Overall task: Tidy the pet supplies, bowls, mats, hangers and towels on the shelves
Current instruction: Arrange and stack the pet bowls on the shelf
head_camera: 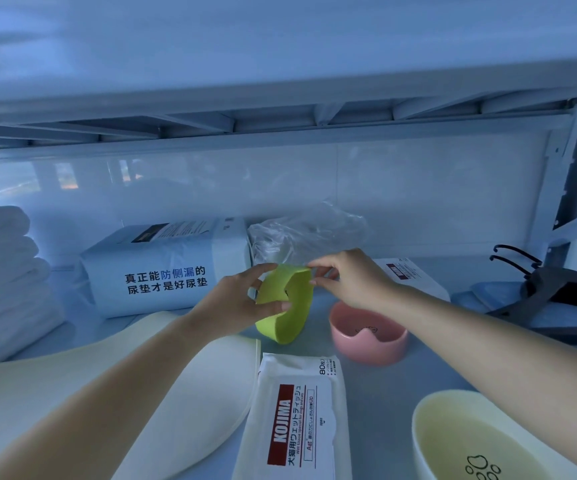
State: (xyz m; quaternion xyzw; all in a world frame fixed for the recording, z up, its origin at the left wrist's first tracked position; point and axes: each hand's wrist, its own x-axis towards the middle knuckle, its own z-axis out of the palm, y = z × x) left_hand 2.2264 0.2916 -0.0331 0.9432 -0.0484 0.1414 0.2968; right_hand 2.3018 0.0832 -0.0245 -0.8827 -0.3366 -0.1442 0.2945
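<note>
Nearest, at the lower right, a pale yellow bowl [481, 441] with a paw print inside sits on the shelf [384, 382]. Just left of it lies a flat pack of wet wipes [297, 417], and left of that a white mat [211, 393] lies partly over a pale yellow mat [55, 368].

Further in, a pink bowl [366, 344] stands upright beside the wipes' far end. Just left of the pink bowl is the green bowl [287, 303], tipped on its side with its opening facing left. Both hands hold it. The left hand [235, 303] grips its left rim with curled fingers and thumb. The right hand [353, 278] pinches the top edge with its fingertips. I cannot tell whether the bowl's lower edge touches the shelf.

Behind the hands a large bag of pet pads [166, 268] lies on its side, with a crumpled clear plastic bag [308, 230] beside it against the back wall. A second pack of wipes [408, 275] shows past the right wrist. Folded white towels [3, 278] are stacked at the far left, and dark hangers [557, 289] lie at the far right.
</note>
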